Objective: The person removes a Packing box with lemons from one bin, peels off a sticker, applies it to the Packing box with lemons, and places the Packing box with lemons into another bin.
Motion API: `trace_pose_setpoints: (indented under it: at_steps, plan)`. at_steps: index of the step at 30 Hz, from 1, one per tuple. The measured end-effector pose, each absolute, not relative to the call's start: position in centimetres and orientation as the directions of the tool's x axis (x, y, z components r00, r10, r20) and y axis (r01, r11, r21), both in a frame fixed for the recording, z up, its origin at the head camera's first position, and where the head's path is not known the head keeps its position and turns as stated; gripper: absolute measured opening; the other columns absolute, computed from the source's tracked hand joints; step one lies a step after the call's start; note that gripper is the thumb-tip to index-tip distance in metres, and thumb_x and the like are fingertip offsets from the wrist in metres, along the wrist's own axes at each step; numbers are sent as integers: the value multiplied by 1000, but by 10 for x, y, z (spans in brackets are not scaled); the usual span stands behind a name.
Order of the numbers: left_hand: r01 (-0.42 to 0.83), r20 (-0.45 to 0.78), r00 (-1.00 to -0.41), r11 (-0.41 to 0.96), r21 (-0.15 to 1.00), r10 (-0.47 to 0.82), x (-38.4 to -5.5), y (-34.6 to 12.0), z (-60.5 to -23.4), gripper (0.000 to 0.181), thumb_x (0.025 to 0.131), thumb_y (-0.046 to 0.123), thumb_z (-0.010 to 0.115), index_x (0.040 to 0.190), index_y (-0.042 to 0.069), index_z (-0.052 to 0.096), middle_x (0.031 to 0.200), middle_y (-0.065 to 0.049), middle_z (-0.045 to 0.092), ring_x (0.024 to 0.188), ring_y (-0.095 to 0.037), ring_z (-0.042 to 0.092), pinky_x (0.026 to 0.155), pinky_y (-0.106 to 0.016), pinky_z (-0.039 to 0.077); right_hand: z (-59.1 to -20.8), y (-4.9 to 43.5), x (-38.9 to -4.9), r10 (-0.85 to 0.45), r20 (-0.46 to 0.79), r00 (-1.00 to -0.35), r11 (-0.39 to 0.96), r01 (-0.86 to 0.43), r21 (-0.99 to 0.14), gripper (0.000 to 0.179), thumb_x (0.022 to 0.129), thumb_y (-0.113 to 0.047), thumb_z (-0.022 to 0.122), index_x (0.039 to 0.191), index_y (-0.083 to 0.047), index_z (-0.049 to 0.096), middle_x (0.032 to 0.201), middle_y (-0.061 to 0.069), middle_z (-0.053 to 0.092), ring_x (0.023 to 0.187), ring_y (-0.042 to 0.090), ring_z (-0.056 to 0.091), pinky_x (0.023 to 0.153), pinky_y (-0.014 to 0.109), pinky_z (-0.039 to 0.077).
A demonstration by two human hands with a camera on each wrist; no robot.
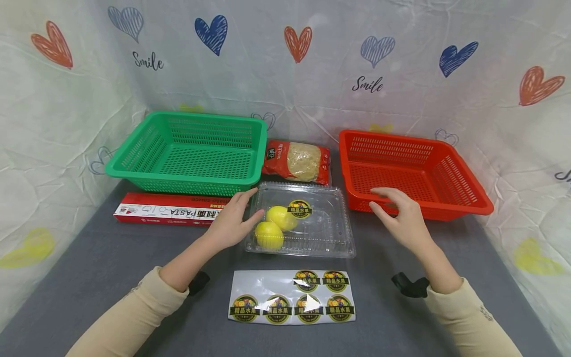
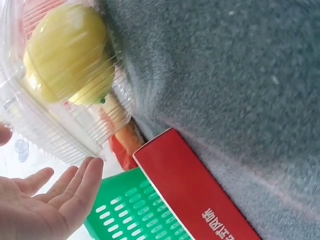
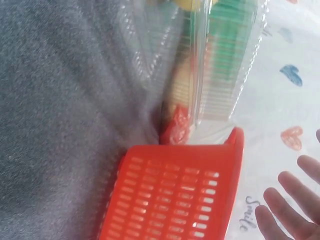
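Note:
A clear plastic clamshell box (image 1: 323,235) lies closed on the grey cloth in the middle. Inside, at its left, are two yellow lemons (image 1: 269,236), and a round fruit sticker (image 1: 300,208) is on the lid. My left hand (image 1: 229,225) is at the box's left side with fingers extended and thumb apart; in the left wrist view its palm (image 2: 35,215) holds nothing. To the right of the box, my right hand (image 1: 403,220) hovers before the red basket (image 1: 419,210), fingers spread and nothing between them. A white sheet (image 1: 263,282) bearing several more round stickers lies nearest me.
At the back left stands a green basket (image 1: 187,181). In front of it lies a red and white pasta box (image 1: 165,210), its right end behind my left hand. A red bag of noodles (image 1: 299,161) sits between the baskets. A heart-printed sheet (image 1: 254,64) hangs behind.

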State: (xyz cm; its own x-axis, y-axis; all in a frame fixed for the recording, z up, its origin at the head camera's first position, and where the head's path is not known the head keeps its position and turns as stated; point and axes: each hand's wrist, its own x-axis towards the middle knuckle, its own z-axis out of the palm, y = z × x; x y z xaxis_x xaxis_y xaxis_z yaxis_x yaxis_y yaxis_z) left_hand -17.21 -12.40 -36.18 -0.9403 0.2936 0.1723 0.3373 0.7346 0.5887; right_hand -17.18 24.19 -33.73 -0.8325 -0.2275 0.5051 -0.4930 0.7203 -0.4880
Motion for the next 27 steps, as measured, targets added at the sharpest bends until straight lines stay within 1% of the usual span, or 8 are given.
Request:
trace_pose_setpoints:
  at_steps: [2, 5, 7, 9, 13, 17, 23, 27]
  plan:
    - [329, 162, -942, 725, 605, 292, -172, -123, -363, 63, 91, 33, 54, 141, 4, 29, 133, -19, 40, 105, -31, 51, 84, -48, 44, -338, 245, -172, -209, 499, -841, 724, -476, -499, 30, 85, -12, 65, 113, -4, 61, 112, 12, 60, 99, 26, 55, 78, 47, 49]
    - [312, 145, -947, 711, 630, 287, -172, -122, -365, 64, 92, 33, 53, 142, 4, 27, 135, -19, 37, 106, -31, 50, 85, -49, 44, -340, 251, -171, -171, 491, -854, 728, -446, -521, 30, 86, -15, 64, 114, -5, 61, 112, 10, 60, 99, 25, 56, 79, 27, 50]
    - [298, 132, -950, 700, 649, 282, -173, -122, -367, 64, 92, 33, 53, 142, 4, 26, 136, -20, 34, 108, -32, 49, 85, -49, 43, -341, 254, -171, -140, 484, -864, 723, -423, -546, 29, 87, -16, 63, 114, -6, 61, 111, 10, 61, 98, 24, 56, 76, 13, 46]
    - [284, 118, -953, 690, 666, 278, -174, -121, -369, 65, 92, 33, 53, 143, 5, 25, 137, -20, 33, 109, -33, 49, 85, -50, 43, -342, 258, -169, -106, 466, -878, 719, -392, -574, 30, 88, -19, 62, 115, -7, 61, 111, 9, 61, 97, 22, 56, 72, 4, 40]
    - [251, 89, -958, 646, 721, 274, -176, -119, -374, 67, 92, 32, 52, 144, 5, 20, 140, -22, 27, 110, -34, 49, 86, -49, 44, -344, 265, -166, -38, 417, -908, 707, -319, -631, 32, 90, -24, 59, 118, -8, 60, 110, 12, 62, 93, 7, 55, 66, 6, 43]
    - [213, 65, -961, 575, 790, 268, -177, -117, -377, 70, 92, 29, 52, 146, 7, 13, 143, -24, 18, 113, -38, 47, 86, -49, 44, -344, 271, -165, 24, 374, -927, 702, -250, -667, 35, 91, -28, 56, 120, -8, 59, 109, 11, 62, 88, -7, 50, 66, 9, 44]
    - [177, 42, -966, 529, 830, 257, -177, -113, -379, 74, 92, 27, 52, 147, 9, 5, 145, -24, 10, 115, -43, 45, 88, -50, 43, -347, 279, -164, 75, 334, -940, 641, -211, -738, 38, 92, -29, 55, 121, -5, 57, 105, -7, 62, 84, -2, 58, 65, 10, 46]
    - [176, 47, -965, 508, 843, 256, -178, -112, -380, 74, 93, 27, 50, 147, 11, 2, 147, -22, 6, 119, -43, 41, 94, -49, 39, -351, 285, -163, 94, 296, -951, 564, -194, -803, 37, 92, -26, 55, 120, -2, 56, 103, -16, 58, 85, -1, 60, 68, 10, 47]
